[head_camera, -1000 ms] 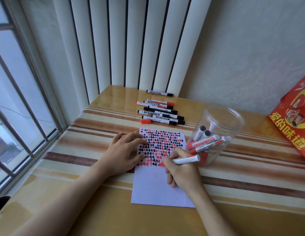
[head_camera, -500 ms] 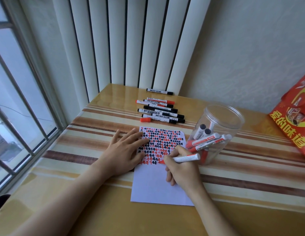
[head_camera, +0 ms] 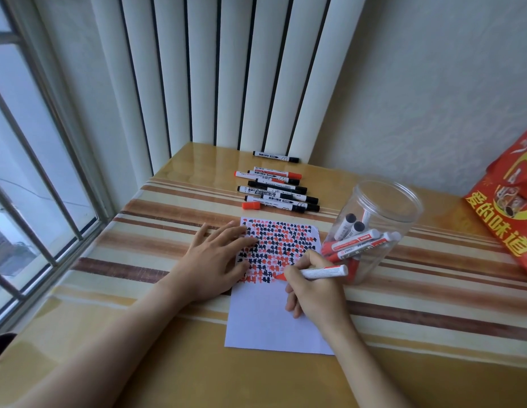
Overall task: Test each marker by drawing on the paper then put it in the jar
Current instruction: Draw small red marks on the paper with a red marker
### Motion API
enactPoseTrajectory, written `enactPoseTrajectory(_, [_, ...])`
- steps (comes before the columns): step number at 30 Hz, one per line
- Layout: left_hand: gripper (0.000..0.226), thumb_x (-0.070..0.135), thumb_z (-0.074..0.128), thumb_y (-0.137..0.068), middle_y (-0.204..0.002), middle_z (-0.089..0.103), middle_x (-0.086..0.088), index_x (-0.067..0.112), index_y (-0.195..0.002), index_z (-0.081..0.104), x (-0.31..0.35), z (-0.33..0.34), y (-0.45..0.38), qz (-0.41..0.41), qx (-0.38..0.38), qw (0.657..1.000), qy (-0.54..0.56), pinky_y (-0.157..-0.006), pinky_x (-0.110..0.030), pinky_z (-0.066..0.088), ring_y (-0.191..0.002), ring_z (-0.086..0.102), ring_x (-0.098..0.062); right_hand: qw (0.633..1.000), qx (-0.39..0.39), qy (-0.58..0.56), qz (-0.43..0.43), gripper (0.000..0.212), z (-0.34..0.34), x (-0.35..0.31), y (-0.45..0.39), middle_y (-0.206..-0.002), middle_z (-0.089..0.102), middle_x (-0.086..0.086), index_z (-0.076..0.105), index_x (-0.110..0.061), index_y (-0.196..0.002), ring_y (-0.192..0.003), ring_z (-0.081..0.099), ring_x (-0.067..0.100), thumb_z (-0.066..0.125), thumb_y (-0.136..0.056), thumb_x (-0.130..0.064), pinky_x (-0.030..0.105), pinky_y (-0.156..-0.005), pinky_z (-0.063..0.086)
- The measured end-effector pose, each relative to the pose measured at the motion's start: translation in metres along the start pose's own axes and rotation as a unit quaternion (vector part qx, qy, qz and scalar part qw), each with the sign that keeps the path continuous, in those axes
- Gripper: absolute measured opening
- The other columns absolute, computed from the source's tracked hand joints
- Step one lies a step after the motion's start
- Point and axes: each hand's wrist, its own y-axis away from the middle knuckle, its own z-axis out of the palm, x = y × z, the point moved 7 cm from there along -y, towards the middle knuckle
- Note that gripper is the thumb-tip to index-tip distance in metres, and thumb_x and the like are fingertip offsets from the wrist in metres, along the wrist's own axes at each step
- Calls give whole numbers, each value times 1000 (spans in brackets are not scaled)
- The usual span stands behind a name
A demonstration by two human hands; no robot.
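A white sheet of paper [head_camera: 265, 319] lies on the table, its upper half filled with rows of red and black marks. My right hand [head_camera: 315, 293] grips an uncapped red marker [head_camera: 324, 272], its tip touching the paper at the lowest row. My left hand [head_camera: 215, 260] lies flat, fingers spread, pressing the paper's left edge. A clear plastic jar [head_camera: 382, 213] stands right of the paper and holds several markers. Several capped black and red markers [head_camera: 279, 192] lie in a row behind the paper. A loose red cap [head_camera: 251, 205] sits beside them.
A red printed bag [head_camera: 509, 213] stands at the table's right edge. A barred window [head_camera: 35, 172] runs along the left side. White vertical blinds [head_camera: 227, 69] and a wall close off the back. The table [head_camera: 138, 348] has striped covering.
The marker tip has shifted slightly along the lowest row of marks. My left hand stays pressed on the paper.
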Motion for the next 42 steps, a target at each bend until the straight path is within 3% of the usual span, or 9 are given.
enactPoseTrajectory(6, [54,61,28,-97,-162,24,15,48,-149,30,0,0,-1,1,4,1000,3,-123,-53,-2,-153,6,-6,1000,-10,8,16,35,2,3,0,-51,55,8,44,-20,-68,-33,53,26,64,-92,-4,22,-34,36])
enactPoseTrajectory(11, [54,61,29,-97,-162,23,17,48,-149,30,0,0,-1,-1,3,1000,2,-123,-53,-1,-153,5,-4,999,2,-31,22,21,0,2,1,-51,54,9,45,-22,-68,-34,53,26,61,-81,-20,21,-34,34])
enactPoseTrajectory(15, [52,60,34,-97,-160,26,18,47,-148,33,0,-4,-1,-4,6,1000,9,-123,-50,0,-152,8,-3,998,8,-61,23,31,-6,5,-3,-54,56,9,47,-20,-67,-35,54,25,59,-93,-6,21,-35,34])
enactPoseTrajectory(19, [51,57,43,-97,-160,28,17,43,-146,37,1,-8,-4,-18,-4,999,32,-124,-49,-1,-151,13,-5,998,-2,-52,20,25,-4,6,-4,-57,56,10,46,-11,-76,-37,53,26,60,-96,-3,23,-35,34])
enactPoseTrajectory(23, [55,57,50,-93,-154,37,12,38,-142,37,1,-12,-17,-44,-33,998,17,-122,-50,15,-144,33,-11,998,-7,-52,15,23,-3,5,-4,-59,58,9,47,-10,-78,-39,54,27,62,-95,-8,24,-36,35])
enactPoseTrajectory(27, [62,44,63,-93,-141,48,-1,22,-145,38,1,-23,-50,-96,44,993,50,-94,-33,50,-115,57,-16,999,-21,-49,4,23,-2,4,-3,-60,58,9,49,-10,-79,-40,54,27,63,-98,-8,25,-37,36])
enactPoseTrajectory(32, [39,30,62,-96,-129,52,-3,17,-133,56,-15,-21,-87,-151,139,977,50,-74,-28,53,-94,59,-15,998,-28,-51,-6,24,-3,2,-3,-61,58,9,51,-13,-80,-42,55,27,65,-98,-11,25,-37,37])
enactPoseTrajectory(38, [17,21,66,-92,-111,62,-1,20,-107,59,-16,-19,-98,-114,172,978,24,-86,-37,50,-99,57,-20,997,-21,-67,-13,21,-4,3,-4,-64,60,7,53,-11,-82,-43,58,25,66,-98,-11,25,-38,40])
enactPoseTrajectory(42, [17,19,65,-93,-112,63,0,18,-109,58,4,-31,-78,-53,172,982,50,-91,-35,48,-101,54,-16,994,-13,-105,-25,19,-9,1,-7,-63,61,10,57,-10,-82,-45,59,24,69,-96,-6,26,-41,43])
